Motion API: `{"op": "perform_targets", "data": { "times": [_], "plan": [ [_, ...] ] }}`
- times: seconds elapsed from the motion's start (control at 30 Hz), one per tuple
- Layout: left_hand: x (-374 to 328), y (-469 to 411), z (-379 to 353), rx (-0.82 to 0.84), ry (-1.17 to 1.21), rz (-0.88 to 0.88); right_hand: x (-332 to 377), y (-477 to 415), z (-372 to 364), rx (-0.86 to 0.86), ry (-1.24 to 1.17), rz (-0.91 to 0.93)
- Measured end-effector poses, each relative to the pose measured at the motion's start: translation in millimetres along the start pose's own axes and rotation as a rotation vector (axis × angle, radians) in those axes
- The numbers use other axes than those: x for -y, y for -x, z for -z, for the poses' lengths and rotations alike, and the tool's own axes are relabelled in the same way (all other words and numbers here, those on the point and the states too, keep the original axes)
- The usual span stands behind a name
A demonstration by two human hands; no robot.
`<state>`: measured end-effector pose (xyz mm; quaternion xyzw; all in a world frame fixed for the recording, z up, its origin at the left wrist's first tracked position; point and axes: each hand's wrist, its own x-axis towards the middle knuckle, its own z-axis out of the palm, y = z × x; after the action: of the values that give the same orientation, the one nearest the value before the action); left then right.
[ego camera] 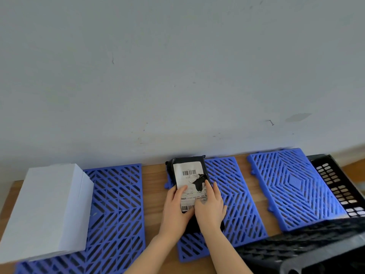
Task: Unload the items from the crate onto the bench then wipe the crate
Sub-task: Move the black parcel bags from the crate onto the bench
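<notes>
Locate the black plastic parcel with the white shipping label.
Head view, centre: the parcel lies at the left edge of the middle blue lattice mat, held by left hand and right hand, between white rectangular box and black plastic crate.

1. The left blue mat lies toward the left end of my bench.
2. The middle blue mat sits mid-bench, reaching the back edge.
3. The right blue mat lies skewed near the right end.
4. Behind the back edge I see a grey wall with a small dark mark, perhaps a staple.
</notes>
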<state>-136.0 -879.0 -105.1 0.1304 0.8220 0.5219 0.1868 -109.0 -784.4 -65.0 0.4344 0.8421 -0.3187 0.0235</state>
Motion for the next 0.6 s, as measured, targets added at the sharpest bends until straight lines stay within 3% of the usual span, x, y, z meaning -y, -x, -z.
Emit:
{"op": "perform_targets", "data": {
  "times": [0.13,0.3,0.47,0.6],
  "plan": [
    [-0.8,4.5,12.2,-0.002,-0.063,0.019,8.6,12.4,7.3,-0.065,-0.006,0.068],
    [-19.5,23.1,37.4,-0.152,-0.064,0.022,25.9,37.0,27.4,-0.079,-0.137,0.181],
    [-60.2,44.5,64.8,-0.292,-0.025,-0.051,52.6,78.4,62.4,0.022,-0.44,0.277],
    [-106.2,68.4,72.3,-0.387,0.066,-0.124,64.5,113.7,106.2,0.081,-0.542,0.439]
  ]
}}
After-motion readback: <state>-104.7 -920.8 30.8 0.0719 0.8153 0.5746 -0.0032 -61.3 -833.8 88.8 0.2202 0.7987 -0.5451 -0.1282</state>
